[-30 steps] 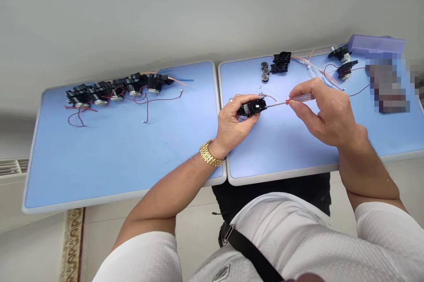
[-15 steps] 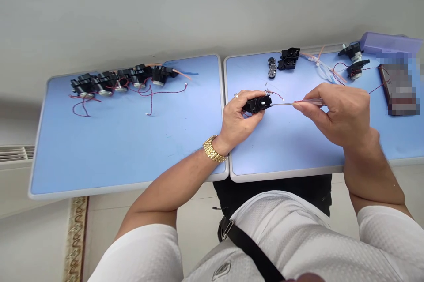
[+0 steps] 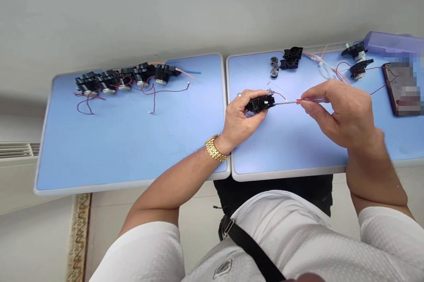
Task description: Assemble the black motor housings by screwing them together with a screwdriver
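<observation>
Left hand (image 3: 241,118) clamps the black gearbox (image 3: 255,104); to its right, the right hand (image 3: 349,116) pinches the screwdriver (image 3: 286,103), tip at the gearbox's end.

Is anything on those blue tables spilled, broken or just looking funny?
Nothing looks spilled or clearly broken. The messiest bit is the red wires, trailing crookedly from the row of black units on the left table. Blocky squares hide part of the phone-like thing, so I can't check it all.

1 screwdriver (image 3: 286,103), 1 wristwatch (image 3: 216,148), 3 round parts (image 3: 274,66).
</observation>
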`<state>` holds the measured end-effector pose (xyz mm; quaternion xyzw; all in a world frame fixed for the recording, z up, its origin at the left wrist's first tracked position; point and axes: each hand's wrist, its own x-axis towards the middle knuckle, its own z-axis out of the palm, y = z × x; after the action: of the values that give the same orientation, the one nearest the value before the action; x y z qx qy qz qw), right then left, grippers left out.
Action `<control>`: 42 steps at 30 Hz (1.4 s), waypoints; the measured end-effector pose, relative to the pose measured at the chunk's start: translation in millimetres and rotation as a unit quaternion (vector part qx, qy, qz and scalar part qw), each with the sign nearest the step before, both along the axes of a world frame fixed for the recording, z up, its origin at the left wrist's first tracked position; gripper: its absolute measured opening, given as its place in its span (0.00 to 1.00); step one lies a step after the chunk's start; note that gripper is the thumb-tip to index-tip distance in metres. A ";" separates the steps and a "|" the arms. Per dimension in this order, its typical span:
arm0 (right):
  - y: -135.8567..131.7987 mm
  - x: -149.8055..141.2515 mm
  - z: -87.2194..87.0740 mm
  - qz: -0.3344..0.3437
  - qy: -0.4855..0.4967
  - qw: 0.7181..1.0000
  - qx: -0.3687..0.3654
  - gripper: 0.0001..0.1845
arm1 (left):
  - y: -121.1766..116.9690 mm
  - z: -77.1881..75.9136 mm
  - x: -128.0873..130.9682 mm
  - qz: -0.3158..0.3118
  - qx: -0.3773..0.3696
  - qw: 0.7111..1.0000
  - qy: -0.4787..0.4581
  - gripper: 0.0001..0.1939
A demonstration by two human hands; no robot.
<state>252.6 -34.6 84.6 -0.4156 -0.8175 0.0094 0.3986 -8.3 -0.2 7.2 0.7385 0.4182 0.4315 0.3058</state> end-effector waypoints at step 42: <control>0.8 0.7 0.0 -0.011 -0.030 0.999 -0.011 0.05 | 0.7 1.6 1.8 -0.009 0.013 1.000 -0.015 0.20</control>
<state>253.3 -33.8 84.6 -0.4286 -0.8245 0.0016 0.3694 -6.5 0.5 8.8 0.7395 0.4008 0.4455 0.3065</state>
